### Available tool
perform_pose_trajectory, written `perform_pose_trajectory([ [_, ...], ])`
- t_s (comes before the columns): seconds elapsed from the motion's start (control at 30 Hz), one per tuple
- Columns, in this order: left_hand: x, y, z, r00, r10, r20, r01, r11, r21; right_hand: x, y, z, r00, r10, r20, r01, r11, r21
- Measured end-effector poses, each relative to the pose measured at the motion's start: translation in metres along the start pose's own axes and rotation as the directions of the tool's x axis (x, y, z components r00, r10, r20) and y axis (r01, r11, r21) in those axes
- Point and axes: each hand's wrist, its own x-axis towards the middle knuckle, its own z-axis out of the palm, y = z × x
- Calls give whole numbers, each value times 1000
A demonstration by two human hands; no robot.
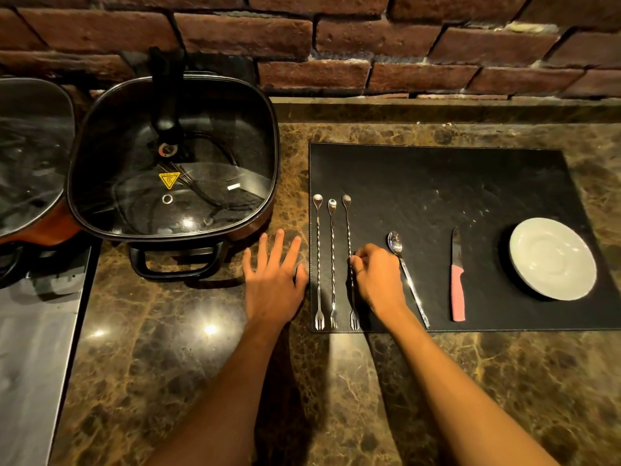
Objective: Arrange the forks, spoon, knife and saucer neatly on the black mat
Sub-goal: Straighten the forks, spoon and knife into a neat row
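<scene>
From the head camera, you are looking down at a black mat (pixel 437 183) lying on a brown stone counter (pixel 168 364). Everything for the job is already sitting on the mat.

Three long forks are lying side by side along the mat's left edge, prongs pointing toward you. The left fork (pixel 318 264) and the middle fork (pixel 332 264) are looking straight and even. Your right hand (pixel 378 280) is resting on the mat by the third fork (pixel 348 227), and your fingertips (pixel 356 258) are pinching its thin twisted stem. So that hand is closed lightly on the fork, and I think you are nudging it into line.

Your left hand (pixel 274 280) is lying flat and wide open on the counter, just off the mat's left edge, holding nothing.

The spoon (pixel 405 274) is lying near the middle of the mat, just right of your right hand, and it is leaning a bit crooked. The knife (pixel 457 280) with the pink handle is lying right of the spoon, nearly straight. The white saucer (pixel 552 258) is sitting at the mat's right end.

I think you are almost done. The third fork and the crooked spoon are what is left to tidy.

A big black pot with a glass lid (pixel 173 156) is sitting far left of the mat, out of your way.
</scene>
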Motion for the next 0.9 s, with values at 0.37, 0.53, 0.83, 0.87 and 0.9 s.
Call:
perform_pose_trajectory([
  [0.37,-13,21,-29,997,-41,68,56,969,-242,-25,71,-73,989,126,-82,-122,991,60],
  [0.53,-81,108,-21,914,380,-140,-403,885,-234,-23,79,-81,991,134,-26,-133,991,29],
  [0.83,-132,167,15,728,614,305,-624,778,-75,-15,71,-66,999,-9,36,16,982,-190],
  [0.87,-133,167,15,733,609,303,-616,783,-85,-15,72,-65,999,-23,34,30,977,-209],
  [0.9,-133,168,16,741,604,293,-606,789,-95,-14,73,-64,999,-30,33,36,975,-219],
])
